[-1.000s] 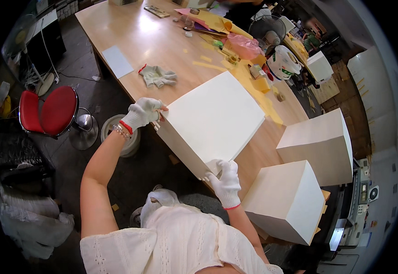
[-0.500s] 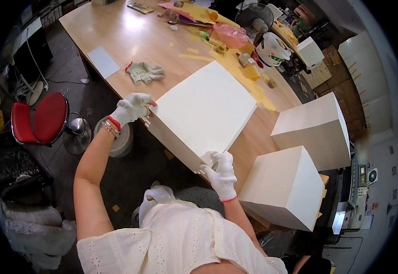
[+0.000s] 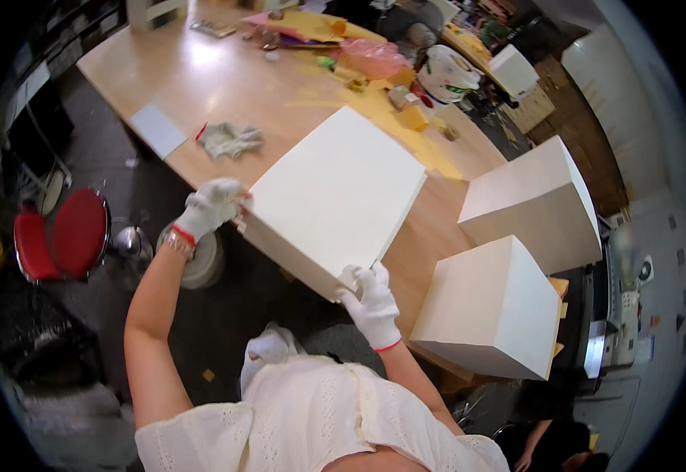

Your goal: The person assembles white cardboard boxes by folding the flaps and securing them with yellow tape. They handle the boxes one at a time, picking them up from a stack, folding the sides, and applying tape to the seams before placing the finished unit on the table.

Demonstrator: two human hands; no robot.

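Note:
A thick stack of white paper sheets [image 3: 339, 193] rests at the near edge of the wooden table [image 3: 115, 67], turned cornerwise to me. Both of my hands wear white knit gloves with red cuffs. At the stack's left corner, my left hand [image 3: 213, 206] is closed with the fingers on its edge. My right hand [image 3: 370, 305] pinches the near right corner, thumb and fingers bent around it. Exactly how many sheets lie between the fingers is hidden. A spare white glove [image 3: 230, 140] lies flat on the table beyond my left hand.
Two more tall white stacks, one nearer [image 3: 477, 303] and one farther [image 3: 528, 206], stand on the right. Yellow paper scraps, a pink plastic bag [image 3: 370, 59] and a white bucket [image 3: 447, 73] lie farther back. A red stool [image 3: 78, 234] is at left; another person's arm [image 3: 533, 445] shows lower right.
The whole view has shifted and turned slightly. My hands keep hold of the same two corners, with the right fingers a little more closed. More of the other person shows at lower right.

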